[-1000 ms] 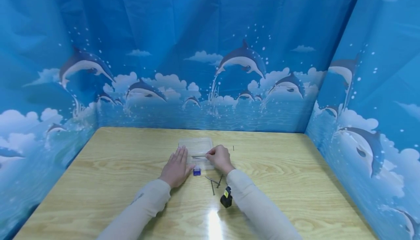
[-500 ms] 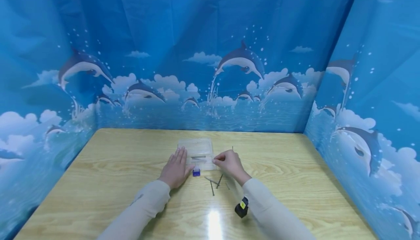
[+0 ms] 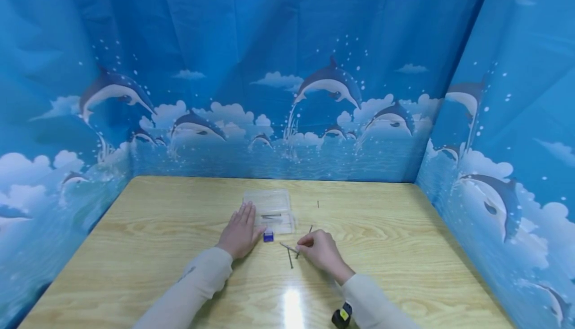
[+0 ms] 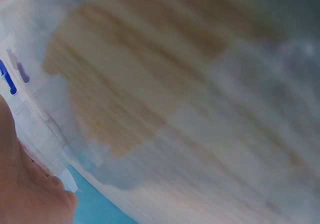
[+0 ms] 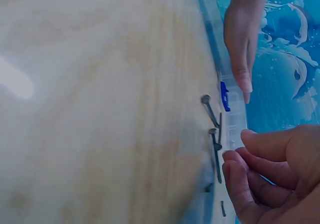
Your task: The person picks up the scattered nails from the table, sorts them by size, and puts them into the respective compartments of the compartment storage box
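My left hand lies flat with straight fingers on the left side of a clear plastic box whose lid is open. A few metal nails are in the near part. Beside the left thumb stands a small blue piece, also seen in the left wrist view. My right hand is low over the loose nails in front of the box, fingertips right at one of them. In the right wrist view its fingers are bent, thumb and forefinger slightly apart, with nothing visible between them.
A short nail lies right of the box, and another thin dark one shows just beyond the right hand. A black device with a yellow label is at the right sleeve. A dolphin-print curtain surrounds the wooden table.
My right hand has moved from over the box, first to the right, then back toward me to the loose nails. Nails now lie in the box. The left hand has stayed put.
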